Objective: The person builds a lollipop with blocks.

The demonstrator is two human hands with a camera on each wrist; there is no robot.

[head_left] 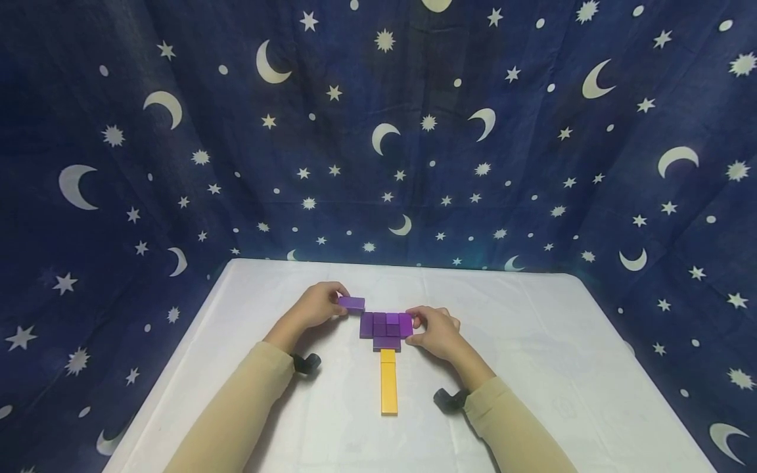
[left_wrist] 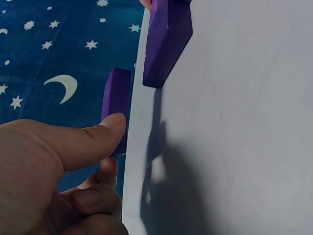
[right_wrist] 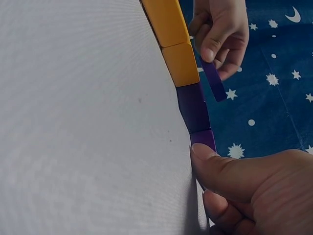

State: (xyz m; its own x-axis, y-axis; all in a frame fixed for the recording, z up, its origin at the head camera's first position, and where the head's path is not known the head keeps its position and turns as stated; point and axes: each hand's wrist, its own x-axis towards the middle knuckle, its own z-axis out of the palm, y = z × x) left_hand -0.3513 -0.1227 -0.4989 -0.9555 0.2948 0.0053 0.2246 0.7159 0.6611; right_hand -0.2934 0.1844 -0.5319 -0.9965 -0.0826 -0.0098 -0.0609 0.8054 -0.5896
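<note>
My left hand (head_left: 317,303) pinches a loose purple block (head_left: 351,303) between thumb and fingers, above and to the left of a cluster of purple blocks (head_left: 379,325). The left wrist view shows the thumb (left_wrist: 115,122) pressed on that block's face. At the cluster's right end, my right hand (head_left: 436,332) holds the outermost purple block (head_left: 405,325) by its ends, thumb at the near end and a finger at the far one. A wider purple block (head_left: 387,343) sits below the row, touching it. Two yellow blocks (head_left: 388,391) run in a line from there toward me.
The blocks lie on a white-covered table (head_left: 532,341). A dark blue cloth (head_left: 378,164) with moons and stars hangs behind it and at both sides. Black wrist mounts (head_left: 451,401) stick out from both sleeves, just above the tabletop.
</note>
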